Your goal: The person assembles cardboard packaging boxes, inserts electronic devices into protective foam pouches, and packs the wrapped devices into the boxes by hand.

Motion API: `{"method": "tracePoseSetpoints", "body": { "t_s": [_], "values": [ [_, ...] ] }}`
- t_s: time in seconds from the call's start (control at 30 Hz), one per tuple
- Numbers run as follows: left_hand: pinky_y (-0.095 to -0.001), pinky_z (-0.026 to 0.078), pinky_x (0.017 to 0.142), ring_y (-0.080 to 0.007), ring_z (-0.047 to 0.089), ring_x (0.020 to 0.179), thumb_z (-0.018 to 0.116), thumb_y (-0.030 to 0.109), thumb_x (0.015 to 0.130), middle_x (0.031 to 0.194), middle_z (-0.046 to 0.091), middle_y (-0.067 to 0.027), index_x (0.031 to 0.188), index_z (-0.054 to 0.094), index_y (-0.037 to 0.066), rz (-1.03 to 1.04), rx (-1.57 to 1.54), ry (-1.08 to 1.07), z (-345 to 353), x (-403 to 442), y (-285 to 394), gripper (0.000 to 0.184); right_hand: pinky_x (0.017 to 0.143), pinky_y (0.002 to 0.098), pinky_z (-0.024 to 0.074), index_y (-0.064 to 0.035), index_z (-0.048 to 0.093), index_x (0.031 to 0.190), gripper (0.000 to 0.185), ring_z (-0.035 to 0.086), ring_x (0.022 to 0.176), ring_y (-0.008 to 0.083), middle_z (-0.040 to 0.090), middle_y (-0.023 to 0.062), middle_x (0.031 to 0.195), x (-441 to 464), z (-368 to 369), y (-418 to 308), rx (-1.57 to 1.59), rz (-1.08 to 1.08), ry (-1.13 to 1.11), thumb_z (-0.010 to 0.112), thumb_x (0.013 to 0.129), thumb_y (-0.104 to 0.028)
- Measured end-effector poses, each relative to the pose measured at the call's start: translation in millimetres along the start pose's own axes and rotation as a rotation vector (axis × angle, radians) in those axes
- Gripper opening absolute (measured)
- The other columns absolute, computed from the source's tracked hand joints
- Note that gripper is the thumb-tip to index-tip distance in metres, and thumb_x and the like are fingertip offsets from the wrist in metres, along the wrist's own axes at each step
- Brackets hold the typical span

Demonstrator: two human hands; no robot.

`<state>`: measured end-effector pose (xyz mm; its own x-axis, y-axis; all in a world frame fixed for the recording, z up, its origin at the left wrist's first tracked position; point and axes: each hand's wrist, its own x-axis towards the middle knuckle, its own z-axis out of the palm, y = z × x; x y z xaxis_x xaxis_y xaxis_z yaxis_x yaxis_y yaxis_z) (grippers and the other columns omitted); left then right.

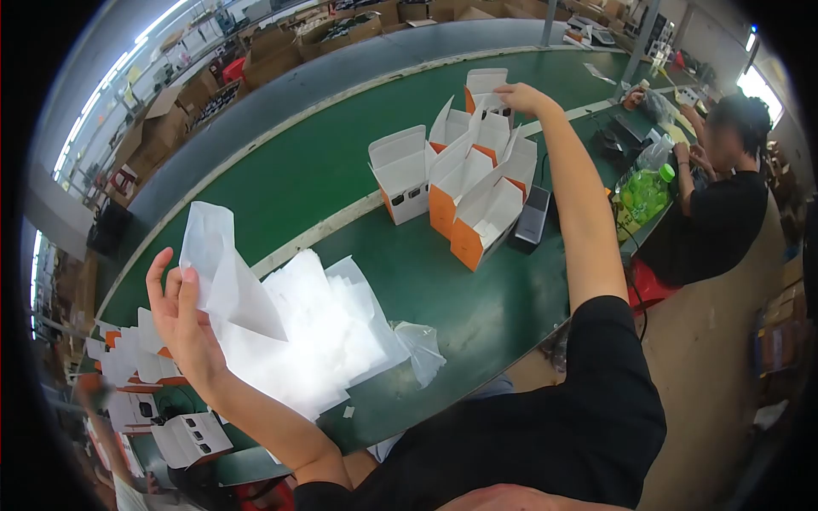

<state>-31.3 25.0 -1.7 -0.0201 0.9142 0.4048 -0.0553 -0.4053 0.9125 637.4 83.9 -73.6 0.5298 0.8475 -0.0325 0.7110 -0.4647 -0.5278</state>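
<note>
At the left, my left hand (186, 328) pinches a thin, translucent white sheet (217, 255) between thumb and fingers, its upper part standing up. Below it spreads a pile of similar white sheets (298, 341), very bright in the middle. My right hand (524, 99) reaches far forward, its fingers closed at the edge of the farthest white and orange box (487, 83). Several more open boxes (460, 175) of the same kind cluster before it, flaps up. Whatever lies inside most of them is hidden.
A dark grey box-shaped thing (532, 220) stands beside the cluster. Crumpled clear plastic (420, 351) lies right of the sheets. More boxes (192, 439) stand at lower left. A co-worker (724, 187) sits at right, near a green-capped container (645, 194). A conveyor belt (315, 140) runs behind.
</note>
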Motion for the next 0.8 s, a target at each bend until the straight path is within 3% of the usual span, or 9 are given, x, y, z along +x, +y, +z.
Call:
{"method": "tracePoseSetpoints", "body": {
  "t_s": [0.1,0.17,0.23,0.4,0.47,0.57,0.67,0.7,0.8],
  "values": [
    [-0.0162,0.042,0.081,-0.0032,0.059,0.093,0.074,0.016,0.099,0.096,0.066,0.0048,0.142,0.053,0.001,-0.025,0.012,0.034,-5.8,2.1,-1.1,0.050,0.095,0.0445,0.0595,-0.0123,0.071,0.137,0.043,0.069,0.119,0.0335,0.067,0.0142,0.140,39.1,4.5,29.7,-0.555,-0.223,-0.046,0.056,0.101,-0.032],
    [-0.0164,0.042,0.083,-0.0033,0.059,0.094,0.073,0.016,0.100,0.097,0.067,0.0054,0.140,0.054,0.002,-0.024,0.042,0.065,-9.3,3.5,-1.9,0.047,0.087,0.0443,0.0610,-0.0030,0.070,0.134,0.046,0.071,0.111,0.0305,0.071,0.0140,0.130,19.2,-6.6,39.1,0.049,0.022,-0.011,0.054,0.105,-0.035],
    [-0.0165,0.043,0.082,-0.0032,0.059,0.092,0.073,0.016,0.100,0.098,0.068,0.0061,0.138,0.056,0.002,-0.005,0.064,0.119,-9.4,1.4,-1.3,0.044,0.083,0.0403,0.0611,0.0007,0.070,0.132,0.052,0.073,0.091,0.0269,0.075,0.0172,0.113,10.6,-25.1,61.9,0.004,-0.126,0.030,0.056,0.106,-0.041],
    [-0.0178,0.043,0.079,-0.0025,0.059,0.093,0.073,0.019,0.101,0.103,0.069,0.0045,0.129,0.063,0.005,-0.072,0.118,0.073,-18.1,5.4,-9.5,0.033,0.074,0.0385,0.0586,0.0015,0.072,0.127,0.054,0.071,0.072,0.0240,0.074,0.0185,0.088,-57.4,-41.3,74.3,0.008,-0.035,0.023,0.053,0.104,-0.043],
    [-0.0165,0.033,0.068,0.0012,0.053,0.083,0.074,0.022,0.101,0.095,0.066,0.0080,0.117,0.069,0.008,-0.057,0.124,0.017,-25.4,10.9,-23.7,0.022,0.075,0.0354,0.0581,-0.0038,0.065,0.142,0.059,0.068,0.085,0.0193,0.073,0.0109,0.107,-69.6,-48.1,78.9,-0.063,-0.024,-0.149,0.059,0.104,-0.048],
    [-0.0171,0.033,0.067,0.0013,0.051,0.080,0.073,0.020,0.100,0.093,0.066,0.0076,0.111,0.070,0.008,-0.048,0.161,0.050,-37.9,3.7,-17.0,0.016,0.070,0.0332,0.0528,-0.0113,0.061,0.148,0.053,0.063,0.085,0.0147,0.070,0.0022,0.105,-89.8,-59.7,82.0,-0.029,-0.197,-0.189,0.060,0.104,-0.041],
    [-0.0218,0.043,0.066,-0.0035,0.055,0.078,0.072,0.013,0.099,0.091,0.066,0.0028,0.106,0.068,0.004,-0.007,0.253,0.150,-67.3,-7.0,0.9,0.012,0.094,0.0357,0.0542,-0.0030,0.071,0.132,0.043,0.068,0.109,0.0196,0.076,0.0111,0.118,-95.4,-104.4,70.7,-0.198,-0.418,-0.166,0.060,0.104,-0.034],
    [-0.0217,0.042,0.066,-0.0038,0.056,0.077,0.072,0.012,0.098,0.090,0.066,0.0028,0.105,0.068,0.004,-0.034,0.310,0.212,-78.0,-9.5,6.1,0.011,0.105,0.0373,0.0495,0.0014,0.071,0.129,0.041,0.068,0.117,0.0229,0.076,0.0138,0.120,-104.2,-121.0,58.6,-0.289,-0.340,-0.130,0.059,0.105,-0.030],
    [-0.0206,0.043,0.067,-0.0042,0.056,0.076,0.069,0.006,0.095,0.090,0.065,0.0032,0.106,0.067,0.005,-0.048,0.403,0.338,-99.8,-18.1,19.9,0.011,0.102,0.0332,0.0494,0.0006,0.070,0.130,0.040,0.067,0.115,0.0210,0.075,0.0118,0.122,-115.9,-136.7,-11.0,-0.251,-0.500,0.084,0.059,0.106,-0.029]
  ]
}}
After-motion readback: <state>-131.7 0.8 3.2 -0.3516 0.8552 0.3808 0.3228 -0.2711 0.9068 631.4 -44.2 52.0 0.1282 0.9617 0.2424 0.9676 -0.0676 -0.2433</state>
